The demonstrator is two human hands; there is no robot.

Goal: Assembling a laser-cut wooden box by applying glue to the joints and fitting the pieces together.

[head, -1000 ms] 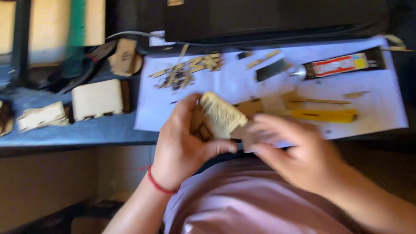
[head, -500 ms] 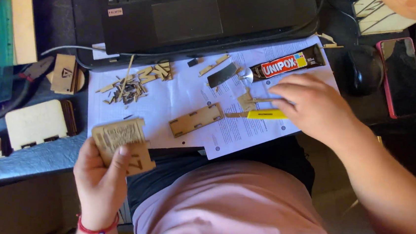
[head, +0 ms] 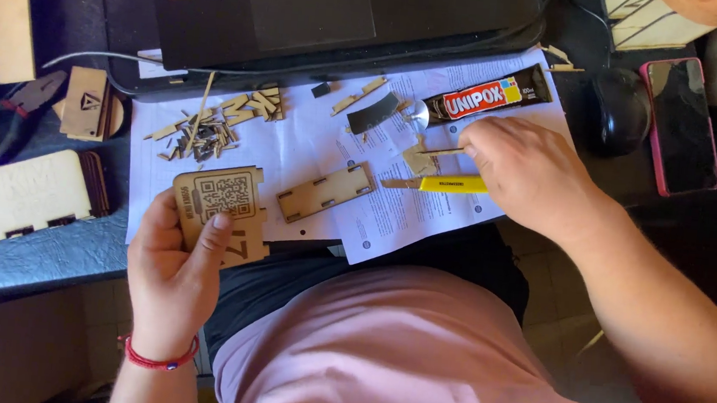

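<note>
The left hand (head: 172,268) is closed around a small laser-cut wooden panel (head: 220,209) engraved with a square code pattern, thumb pressed on its face, holding it just above the near edge of the worktop (head: 47,258). The right hand (head: 525,168) rests knuckles-up on a printed paper sheet (head: 311,151), fingers curled over the rear end of a yellow utility knife (head: 441,183); whether it grips the knife cannot be told.

Between the hands lies a slotted wooden strip (head: 325,192). Behind it a heap of thin wooden offcuts (head: 207,123) clutters the sheet's left part, and a dark glue tube (head: 486,95) lies beyond the right hand's fingers. An open black laptop (head: 339,12) borders the sheet's far edge. A black mouse (head: 619,111) and a pink-cased phone (head: 680,124) sit to the right; an assembled wooden box (head: 35,193) stands at left.
</note>
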